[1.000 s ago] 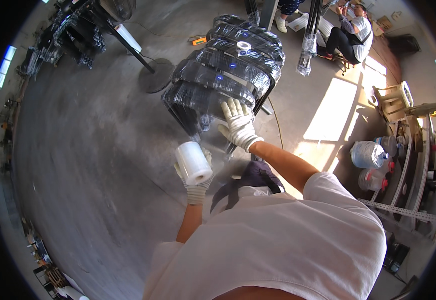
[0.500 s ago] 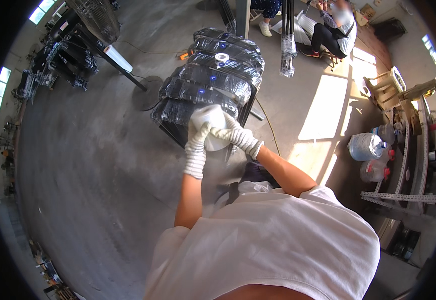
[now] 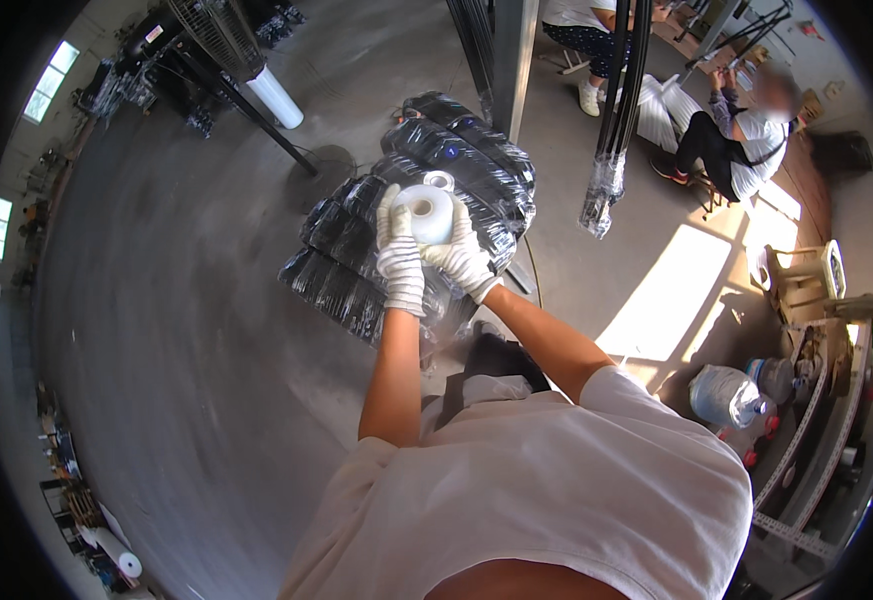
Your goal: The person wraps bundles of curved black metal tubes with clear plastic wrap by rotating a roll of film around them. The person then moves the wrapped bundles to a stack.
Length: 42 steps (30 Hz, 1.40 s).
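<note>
A roll of clear stretch film [image 3: 438, 222] is held between both my gloved hands, its round end with the core hole facing up. My left hand [image 3: 397, 252] presses along its left side, fingers pointing away from me. My right hand [image 3: 466, 258] grips the right and near side. Both wear white knitted gloves. Beneath the roll lies a stack of long black bundles [image 3: 481, 165] wrapped in shiny clear film. Just beyond the roll, a small roll of tape [image 3: 440, 180] rests on the bundles.
Upright black poles [image 3: 628, 90] with wrapped lower ends stand beyond the stack, beside a grey post [image 3: 516, 70]. Two people sit at the far right. Large plastic bottles [image 3: 726, 395] and a metal rack [image 3: 801, 470] are on the right. A white film roll [image 3: 276, 98] leans far left.
The film roll has tipped so its end faces upward, and my hands have shifted around its sides. My view has turned, so the stack and surroundings appear rotated.
</note>
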Tool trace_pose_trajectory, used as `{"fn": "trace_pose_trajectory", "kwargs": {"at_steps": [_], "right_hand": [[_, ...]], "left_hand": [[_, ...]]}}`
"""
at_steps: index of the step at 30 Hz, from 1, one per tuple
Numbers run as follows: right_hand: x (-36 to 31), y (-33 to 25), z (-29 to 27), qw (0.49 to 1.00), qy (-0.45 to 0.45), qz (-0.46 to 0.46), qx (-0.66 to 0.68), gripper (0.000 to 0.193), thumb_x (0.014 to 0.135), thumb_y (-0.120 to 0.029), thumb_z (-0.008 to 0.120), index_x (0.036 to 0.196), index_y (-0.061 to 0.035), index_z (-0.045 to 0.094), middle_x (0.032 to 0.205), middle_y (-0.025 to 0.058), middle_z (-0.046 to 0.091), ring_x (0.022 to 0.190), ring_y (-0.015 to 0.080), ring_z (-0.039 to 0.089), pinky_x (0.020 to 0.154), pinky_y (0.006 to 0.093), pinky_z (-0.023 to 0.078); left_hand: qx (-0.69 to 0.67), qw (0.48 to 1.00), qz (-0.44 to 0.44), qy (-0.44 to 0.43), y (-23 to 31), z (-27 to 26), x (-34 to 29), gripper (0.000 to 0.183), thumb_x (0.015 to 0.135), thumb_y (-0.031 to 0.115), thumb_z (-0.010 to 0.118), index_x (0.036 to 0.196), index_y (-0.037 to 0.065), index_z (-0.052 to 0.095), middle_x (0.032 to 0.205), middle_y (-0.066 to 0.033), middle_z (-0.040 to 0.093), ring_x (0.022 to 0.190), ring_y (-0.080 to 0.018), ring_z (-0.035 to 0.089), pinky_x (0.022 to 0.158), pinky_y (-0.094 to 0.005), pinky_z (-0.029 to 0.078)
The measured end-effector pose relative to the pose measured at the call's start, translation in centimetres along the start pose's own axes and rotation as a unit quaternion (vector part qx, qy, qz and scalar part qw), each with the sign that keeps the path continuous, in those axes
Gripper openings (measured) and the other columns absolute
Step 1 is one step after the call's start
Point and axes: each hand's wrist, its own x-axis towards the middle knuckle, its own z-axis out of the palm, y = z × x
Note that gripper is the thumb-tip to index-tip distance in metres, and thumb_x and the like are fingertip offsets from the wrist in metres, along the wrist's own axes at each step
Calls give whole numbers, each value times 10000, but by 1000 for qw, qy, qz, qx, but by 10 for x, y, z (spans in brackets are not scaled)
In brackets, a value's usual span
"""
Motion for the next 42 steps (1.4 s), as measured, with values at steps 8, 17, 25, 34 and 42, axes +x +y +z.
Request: {"fn": "trace_pose_trajectory", "kwargs": {"at_steps": [8, 17, 25, 34, 42], "right_hand": [[29, 24, -37, 986, -127, 6, -111, 1000, 613, -130, 815, 1401, -23, 208, 1276, 192, 459, 1181, 278, 459, 994, 313, 370], [101, 18, -66, 814, -83, -180, -546, 292, 828, -130, 531, 1110, -172, 592, 1391, 213, 344, 1278, 379, 321, 1073, 379, 249], [114, 21, -72, 976, 9, -14, -216, 462, 758, -66, 672, 1195, -73, 522, 1258, 165, 475, 1231, 270, 387, 979, 336, 373], [-15, -102, -28, 982, -130, -111, -85, 499, 776, -38, 659, 1230, -20, 453, 1304, 140, 442, 1120, 212, 509, 873, 239, 449], [-55, -124, 19, 954, -164, -113, -223, 323, 699, -5, 683, 1006, 12, 585, 1196, 173, 511, 921, 244, 582, 757, 313, 488]], "left_hand": [[112, 991, -57, 42, -10, 6, 11, 436, 904, 328, 532, 1278, 111, 479, 1201, -79, 543, 1071, -184, 515, 943, -298, 400], [101, 991, -43, 82, -13, -18, -3, 486, 882, 371, 573, 1242, 54, 493, 1183, -72, 557, 1086, -160, 513, 953, -274, 379], [37, 999, 18, -3, 31, -35, -74, 284, 881, 42, 532, 1162, 1, 536, 1139, -80, 578, 1029, -151, 545, 932, -283, 421], [281, 905, 275, -164, 127, -37, -56, 429, 756, 100, 690, 1166, 98, 564, 1119, -80, 506, 1030, -241, 519, 904, -342, 436], [321, 869, 329, -183, 142, -51, -57, 458, 658, 190, 763, 1079, 82, 618, 1075, -84, 511, 1011, -273, 508, 857, -377, 449]]}}
